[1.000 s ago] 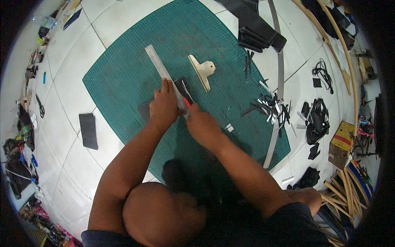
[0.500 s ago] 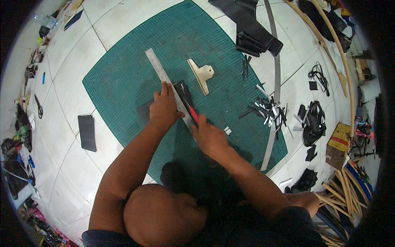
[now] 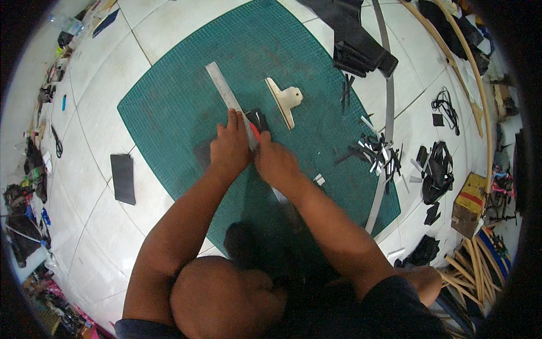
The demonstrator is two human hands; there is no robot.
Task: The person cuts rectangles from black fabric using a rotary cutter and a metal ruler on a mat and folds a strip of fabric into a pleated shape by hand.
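"What's around your ruler?"

"Beneath it, the gridded green mat; well right of it, a yellow box (any print's too small to read); nearer, scraps, then a pale clip. My right hand blocks part of it, closed round a red tool along its right edge, beside a black piece."

"Your left hand?"

"Uncurled, fingers pressing the ruler."

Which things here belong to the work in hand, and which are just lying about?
In use:
metal ruler, under left hand
red tool, in right hand
black material beside ruler
green mat

Lying about:
pale clip
black and white offcuts
black rectangle
black cord
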